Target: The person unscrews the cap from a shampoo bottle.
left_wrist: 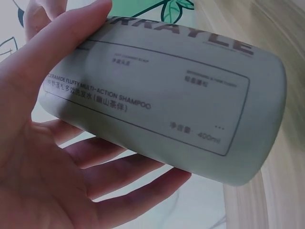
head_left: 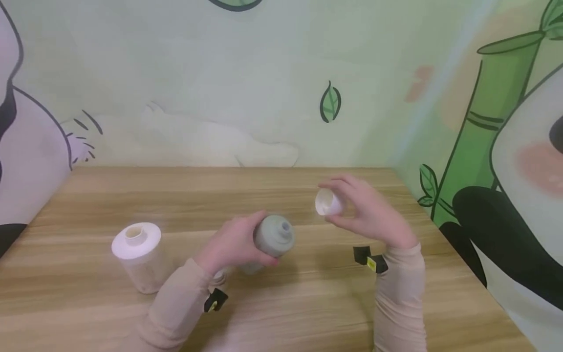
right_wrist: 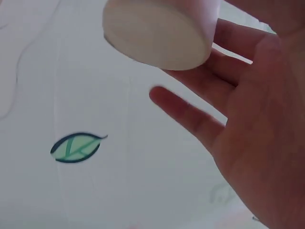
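My left hand (head_left: 233, 244) grips a grey-green shampoo bottle (head_left: 269, 237) above the table, with its capless neck turned toward the head camera. In the left wrist view, printed lettering runs along the shampoo bottle (left_wrist: 157, 100), my thumb on one side and fingers along the other. Off to the right, my right hand (head_left: 369, 212) holds a white cap (head_left: 326, 202) between thumb and fingers, its hollow side facing the head camera. The right wrist view shows the flat outer end of the cap (right_wrist: 152, 38), with one finger stretched out away from it.
On the wood-grain table (head_left: 308, 308), a white bottle (head_left: 138, 256) with an uncovered neck stands at the left. A small round pale object (head_left: 218, 277) is partly hidden by my left wrist. A wall (head_left: 264, 58) painted with leaves and pandas borders the table's far edge.
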